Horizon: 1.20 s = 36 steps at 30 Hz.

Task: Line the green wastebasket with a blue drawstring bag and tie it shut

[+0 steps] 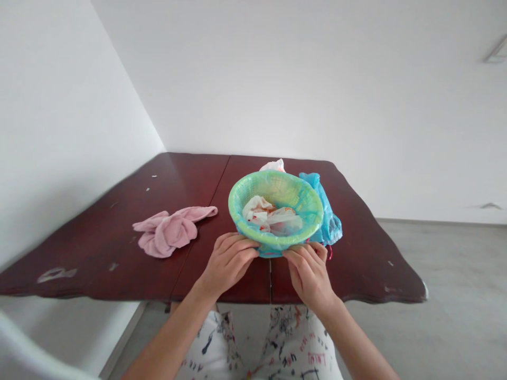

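Note:
A light green plastic basket (277, 240) stands on the table in front of me, lined with a thin blue plastic bag (311, 203). The bag folds over the rim and hangs down the outside. White crumpled plastic bags with red print (283, 220) lie inside. At the basket's near left side, my left hand (233, 256) pinches the overhanging edge of the blue bag. My right hand (311, 266) pinches the same edge at the near right. Both thumbs are partly hidden.
A crumpled pink cloth (168, 232) lies left of the basket on the dark red table (348, 264). More blue plastic (330, 221) sits to its right, and a white plastic bag (275, 165) behind it. White walls border the table's left and back.

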Available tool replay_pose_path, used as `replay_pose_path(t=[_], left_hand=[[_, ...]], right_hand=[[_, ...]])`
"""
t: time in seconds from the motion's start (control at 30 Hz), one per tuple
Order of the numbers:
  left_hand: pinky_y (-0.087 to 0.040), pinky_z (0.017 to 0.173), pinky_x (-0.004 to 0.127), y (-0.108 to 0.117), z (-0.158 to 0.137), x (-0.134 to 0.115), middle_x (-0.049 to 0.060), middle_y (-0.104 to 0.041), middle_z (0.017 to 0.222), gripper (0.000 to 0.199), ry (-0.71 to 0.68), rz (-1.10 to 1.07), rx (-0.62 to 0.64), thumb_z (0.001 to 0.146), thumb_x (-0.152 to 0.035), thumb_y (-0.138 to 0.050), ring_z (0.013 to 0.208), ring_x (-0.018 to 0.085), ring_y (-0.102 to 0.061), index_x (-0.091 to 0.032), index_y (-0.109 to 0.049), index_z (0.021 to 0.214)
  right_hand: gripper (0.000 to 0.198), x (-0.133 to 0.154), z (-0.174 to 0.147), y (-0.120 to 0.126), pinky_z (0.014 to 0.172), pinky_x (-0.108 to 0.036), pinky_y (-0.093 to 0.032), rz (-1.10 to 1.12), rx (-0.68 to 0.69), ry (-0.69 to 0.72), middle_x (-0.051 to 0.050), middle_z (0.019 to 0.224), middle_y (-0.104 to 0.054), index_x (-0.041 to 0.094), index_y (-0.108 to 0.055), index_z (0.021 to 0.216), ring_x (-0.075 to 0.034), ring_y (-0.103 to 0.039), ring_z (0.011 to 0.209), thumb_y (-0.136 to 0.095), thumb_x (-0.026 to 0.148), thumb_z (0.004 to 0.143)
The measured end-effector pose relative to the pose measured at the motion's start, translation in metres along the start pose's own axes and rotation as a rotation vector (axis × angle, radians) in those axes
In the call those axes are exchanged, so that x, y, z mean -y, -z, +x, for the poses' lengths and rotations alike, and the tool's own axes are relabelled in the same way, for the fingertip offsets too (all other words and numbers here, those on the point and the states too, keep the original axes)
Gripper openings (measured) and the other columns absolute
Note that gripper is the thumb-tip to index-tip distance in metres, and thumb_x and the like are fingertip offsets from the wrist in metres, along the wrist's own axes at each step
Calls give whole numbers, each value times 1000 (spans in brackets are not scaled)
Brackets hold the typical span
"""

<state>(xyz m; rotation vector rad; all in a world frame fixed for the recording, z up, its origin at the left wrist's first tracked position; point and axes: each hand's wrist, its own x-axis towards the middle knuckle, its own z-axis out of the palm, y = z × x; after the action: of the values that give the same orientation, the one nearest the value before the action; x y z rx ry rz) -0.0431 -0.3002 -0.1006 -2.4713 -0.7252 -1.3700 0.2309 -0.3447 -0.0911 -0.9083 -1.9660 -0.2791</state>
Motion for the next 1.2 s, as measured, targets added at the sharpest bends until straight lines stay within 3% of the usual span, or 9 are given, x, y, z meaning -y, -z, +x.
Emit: replay_pose_path(t=[0.1,0.27,0.37,0.47,0.57,0.8,1.03,1.2], left_hand=[[-56,115,44,1,6,0,4,-90,112,20,7,-55,11,118,-7,-65,107,23,-81,-25,-66,127],[-54,88,40,12,29,4,0,-76,86,17,-29,-40,74,120,-10,-55,77,23,-67,-26,-61,117],[-51,84,40,26,46,10,0,-76,87,3,-129,-33,126,124,-25,-62,76,23,-68,-26,-64,121],[-51,83,41,40,58,15,-2,-76,87,21,-174,26,153,118,-40,-81,77,22,-68,-26,-66,120],[-52,85,39,51,65,18,-3,-74,85,27,-149,14,139,113,-39,-88,76,21,-67,-27,-64,111],[-46,79,39,60,79,15,-3,-69,79,40,-3,-169,240,125,-52,-67,76,20,-64,-26,-60,96],[-41,71,38,58,97,24,-2,-67,77,47,17,-163,316,124,-56,-64,72,20,-60,-25,-59,89],[-41,77,39,59,99,65,-2,-60,75,55,54,-205,229,124,-65,-59,71,20,-55,-25,-56,87]], right_hand=[[31,-4,5,5,97,-39,-49,7,20,44,-3,102,-85,24,-68,136,-22,-73,91,-57,0,118],[10,-8,22,17,82,-38,-46,-32,37,130,0,88,-77,24,-68,130,-22,-64,80,-65,17,123],[4,-10,34,28,82,-39,-45,-74,92,171,0,88,-76,26,-69,120,-22,-63,79,-73,26,121],[11,-15,41,39,80,-40,-44,-92,139,178,0,87,-74,26,-70,110,-22,-61,80,-71,21,120],[15,-20,40,48,80,-41,-45,-78,145,175,-2,88,-74,25,-68,106,-23,-60,82,-71,21,120],[29,-25,25,54,78,-41,-42,-61,-11,127,0,82,-64,28,-58,99,-23,-52,80,-85,26,111],[30,-38,50,72,74,-39,-38,133,157,13,2,84,-52,28,-48,95,-21,-49,78,-72,16,110],[19,-70,56,87,84,-44,-41,72,211,-75,-2,94,-61,26,-49,96,-24,-54,86,-59,13,104]])
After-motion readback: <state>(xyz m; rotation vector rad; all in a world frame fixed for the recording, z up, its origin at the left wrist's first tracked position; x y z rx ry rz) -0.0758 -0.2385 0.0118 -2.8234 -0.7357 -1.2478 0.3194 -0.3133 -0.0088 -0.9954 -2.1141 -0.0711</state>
